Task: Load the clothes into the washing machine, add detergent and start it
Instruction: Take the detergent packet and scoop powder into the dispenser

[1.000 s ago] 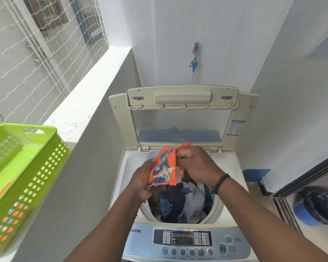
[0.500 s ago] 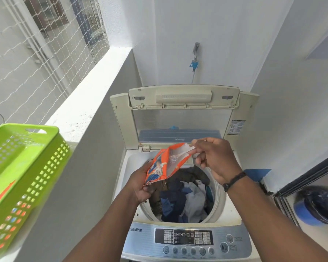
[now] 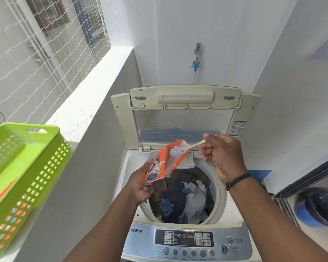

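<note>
Item: detergent sachet [image 3: 164, 163], orange, torn open at its far upper corner, pale powder showing at the mouth; I am holding it tilted above the near-left rim of the drum, over the washing machine [image 3: 186, 241]. Left hand [image 3: 143, 186]: I am gripping the sachet's lower end, fingers curled round it from beneath. Right hand [image 3: 221, 157]: I am pinching the torn strip [image 3: 196, 145] between thumb and forefinger, the other fingers loosely curled; the strip is running back to the sachet's corner, and whether it is fully detached I cannot tell. Clothes [image 3: 182, 199]: dark blue, brown and white pieces, lying in the drum below the rim, so loading looks done. Lid [image 3: 184, 110]: standing upright at the far side. Control panel [image 3: 186, 242]: at the near edge, untouched. Green basket [image 3: 27, 167]: on the ledge at the left, well apart from the machine. Handling note, as my judgement: the step in hand is finishing the opening and pouring. I am planning to keep the mouth uppermost until the strip is clear, then tip the open corner down over the middle of the clothes or the small tray at the far rim, not over the white top deck. A slow tilt with the left hand alone should be serving best; squeezing the base risks a puff of powder. The strip should be staying out of the drum.
</note>
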